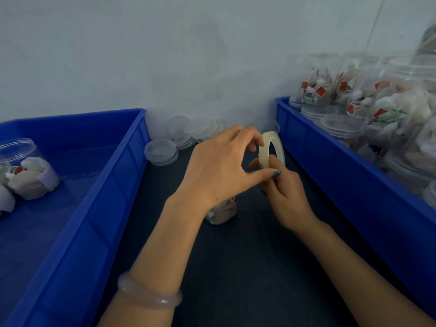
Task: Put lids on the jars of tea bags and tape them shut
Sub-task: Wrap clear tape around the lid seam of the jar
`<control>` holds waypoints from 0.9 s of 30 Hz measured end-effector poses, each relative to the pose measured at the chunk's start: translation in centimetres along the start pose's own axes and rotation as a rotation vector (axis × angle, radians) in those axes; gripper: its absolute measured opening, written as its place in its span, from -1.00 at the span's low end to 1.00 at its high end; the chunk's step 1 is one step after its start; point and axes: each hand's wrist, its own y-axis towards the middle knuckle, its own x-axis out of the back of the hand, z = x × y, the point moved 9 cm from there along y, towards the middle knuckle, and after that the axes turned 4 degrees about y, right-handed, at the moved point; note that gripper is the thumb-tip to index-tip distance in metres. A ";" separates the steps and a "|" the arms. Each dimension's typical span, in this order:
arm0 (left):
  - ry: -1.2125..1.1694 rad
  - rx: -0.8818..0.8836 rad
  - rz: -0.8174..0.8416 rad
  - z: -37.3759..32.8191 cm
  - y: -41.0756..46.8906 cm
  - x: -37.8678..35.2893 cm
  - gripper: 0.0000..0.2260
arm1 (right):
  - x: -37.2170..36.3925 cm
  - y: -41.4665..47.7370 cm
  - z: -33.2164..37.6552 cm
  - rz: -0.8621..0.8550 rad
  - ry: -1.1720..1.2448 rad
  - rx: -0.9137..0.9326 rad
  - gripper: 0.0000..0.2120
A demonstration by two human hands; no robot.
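A roll of clear tape (pixel 271 147) is held upright above the dark table between both hands. My left hand (pixel 219 166) pinches its top edge with the fingertips, thumb stretched toward the right hand. My right hand (pixel 285 197) grips the roll's lower part. Under my left wrist stands a clear jar of tea bags (pixel 221 213), mostly hidden; its top cannot be seen. A stack of clear lids (pixel 161 152) sits by the left crate's far corner, with more loose lids (pixel 198 131) against the wall.
A blue crate on the left (pixel 113 185) holds a jar of tea bags lying on its side (pixel 28 171). Another blue crate on the right (pixel 342 171) is packed with several jars of tea bags (pixel 354 95). A wall closes off the back.
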 end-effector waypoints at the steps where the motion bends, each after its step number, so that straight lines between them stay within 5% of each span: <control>1: 0.007 -0.001 -0.025 -0.1 0.0 0.2 -0.70 | 0.0 0.0 0.1 0.003 -0.029 0.008 -0.72; 6: 0.037 -0.005 -0.087 0.1 0.2 1.4 -0.86 | 0.2 -0.1 1.3 -0.021 -0.188 0.128 -0.88; 16: 0.224 0.100 -0.265 0.2 -4.7 4.9 -0.87 | 0.7 -0.1 2.6 -0.013 -0.574 0.372 -0.66; 27: 0.085 0.346 -0.250 2.8 -11.0 6.7 -0.87 | 2.6 -0.4 4.0 -0.204 -0.738 0.513 -0.56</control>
